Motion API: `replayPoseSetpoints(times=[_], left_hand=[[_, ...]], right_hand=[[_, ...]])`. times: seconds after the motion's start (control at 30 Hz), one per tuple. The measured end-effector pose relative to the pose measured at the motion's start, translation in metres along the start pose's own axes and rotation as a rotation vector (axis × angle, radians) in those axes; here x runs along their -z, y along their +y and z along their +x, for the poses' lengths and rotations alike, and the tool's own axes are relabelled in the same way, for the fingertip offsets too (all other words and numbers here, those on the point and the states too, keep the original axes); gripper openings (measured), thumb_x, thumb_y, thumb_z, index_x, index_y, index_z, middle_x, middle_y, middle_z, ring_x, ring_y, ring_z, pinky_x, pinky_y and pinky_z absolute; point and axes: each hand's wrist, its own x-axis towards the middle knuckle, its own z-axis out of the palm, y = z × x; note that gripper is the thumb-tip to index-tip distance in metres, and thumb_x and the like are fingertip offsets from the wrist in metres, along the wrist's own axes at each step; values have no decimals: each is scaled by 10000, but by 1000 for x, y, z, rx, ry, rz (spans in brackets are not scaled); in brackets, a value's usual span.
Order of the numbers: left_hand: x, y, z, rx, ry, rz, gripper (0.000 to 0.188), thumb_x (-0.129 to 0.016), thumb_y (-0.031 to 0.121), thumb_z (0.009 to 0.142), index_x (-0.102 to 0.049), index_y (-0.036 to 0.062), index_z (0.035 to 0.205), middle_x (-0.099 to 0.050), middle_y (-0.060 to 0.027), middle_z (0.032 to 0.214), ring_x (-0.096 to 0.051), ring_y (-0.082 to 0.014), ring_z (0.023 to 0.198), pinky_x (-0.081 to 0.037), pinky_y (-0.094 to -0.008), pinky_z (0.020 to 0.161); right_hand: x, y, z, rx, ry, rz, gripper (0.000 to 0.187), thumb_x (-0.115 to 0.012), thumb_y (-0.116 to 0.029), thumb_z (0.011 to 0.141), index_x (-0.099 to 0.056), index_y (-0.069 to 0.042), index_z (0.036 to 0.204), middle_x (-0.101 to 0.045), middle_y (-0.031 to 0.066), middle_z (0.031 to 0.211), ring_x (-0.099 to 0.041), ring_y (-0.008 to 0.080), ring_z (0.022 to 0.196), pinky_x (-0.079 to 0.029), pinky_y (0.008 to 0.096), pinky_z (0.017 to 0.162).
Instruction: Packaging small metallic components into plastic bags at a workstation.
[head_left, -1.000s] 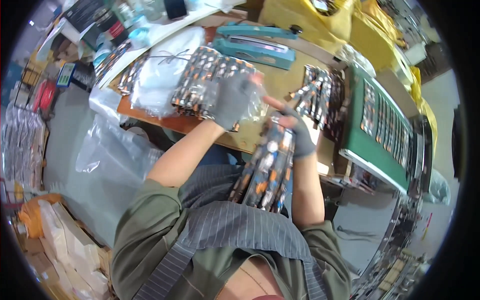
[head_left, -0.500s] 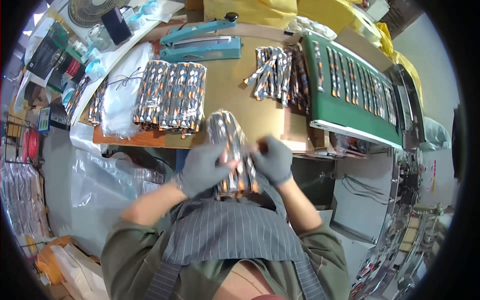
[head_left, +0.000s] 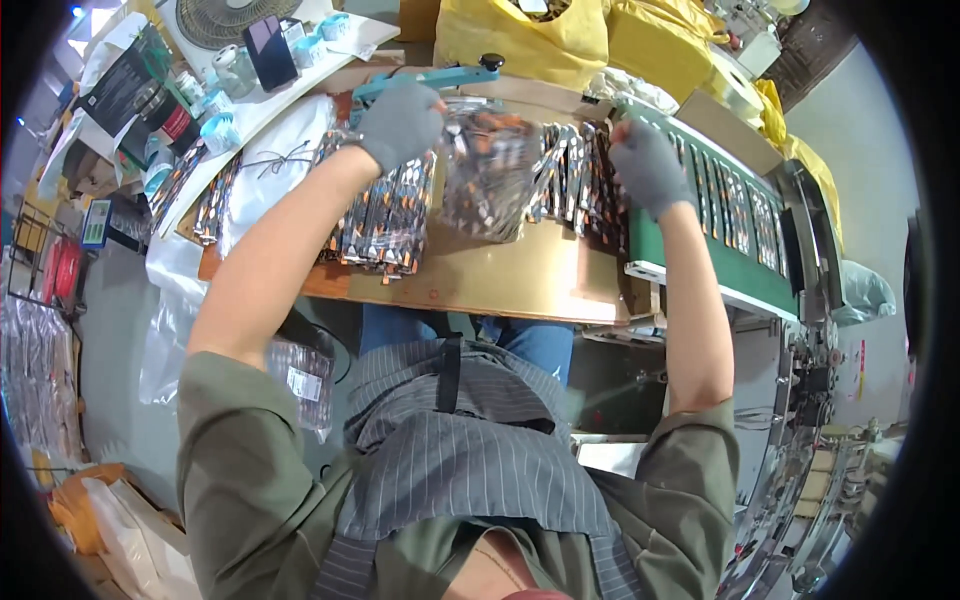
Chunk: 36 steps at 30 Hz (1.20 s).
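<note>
My left hand (head_left: 400, 127), in a grey glove with fingertips showing, is closed at the upper corner of a clear plastic bag of dark, orange and white stick packs (head_left: 490, 178). The bag is smeared by motion above the table. My right hand (head_left: 652, 167), gloved the same way, is raised over the near-left part of the green conveyor belt (head_left: 645, 240), its fingers curled; what they hold, if anything, is hidden. A loose pile of stick packs (head_left: 575, 180) lies between the bag and the belt. Filled bags of stick packs (head_left: 385, 215) lie below my left forearm.
A teal hand sealer (head_left: 440, 78) stands behind my left hand. Empty clear bags (head_left: 275, 165) lie at the left. More stick packs (head_left: 735, 210) sit in a row on the belt. A side shelf (head_left: 330, 75) carries a phone (head_left: 270, 52); yellow sacks (head_left: 520, 45) stand behind.
Both hands have risen from my lap and moved apart, the left toward the sealer, the right over the belt. The bag has gone from my lap to above the table.
</note>
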Motion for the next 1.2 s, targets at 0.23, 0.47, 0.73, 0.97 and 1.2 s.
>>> replayPoseSetpoints(times=[0.23,0.47,0.73,0.97,1.2], left_hand=[[-15,28,-12,-215,-50,-289,195,-481,97,870,-609,-36,932,-643,-133,751,-647,-161,649,-512,-292,574],[12,17,-18,-161,56,-104,220,-474,126,894,-608,-16,995,-645,-65,797,-587,-109,617,-479,-236,561],[24,33,-9,-211,26,77,195,-544,116,804,-636,-12,919,-641,-101,728,-611,-140,638,-478,-283,602],[7,26,-1,-175,-39,-2,185,-550,87,814,-625,-51,913,-643,-92,736,-650,-123,644,-516,-240,556],[-8,29,-3,-79,-37,-293,168,-549,84,772,-620,-51,842,-617,-91,596,-604,-136,519,-489,-269,533]], right_hand=[[-31,-7,18,-323,-218,423,580,-640,-429,806,-501,-34,1208,-582,60,1002,-532,125,796,-447,261,620],[-43,-24,6,-241,-141,604,210,-603,-172,788,-657,31,786,-592,54,596,-556,105,506,-432,244,469],[-23,-12,26,-54,-32,452,103,-544,-79,770,-612,-11,806,-564,28,647,-505,64,545,-394,216,467],[-14,-4,19,-206,-209,628,87,-545,-85,765,-570,-3,763,-568,39,640,-497,95,467,-419,242,465],[-10,-37,14,95,-233,129,234,-655,-206,793,-606,-11,911,-541,45,651,-495,121,600,-412,267,574]])
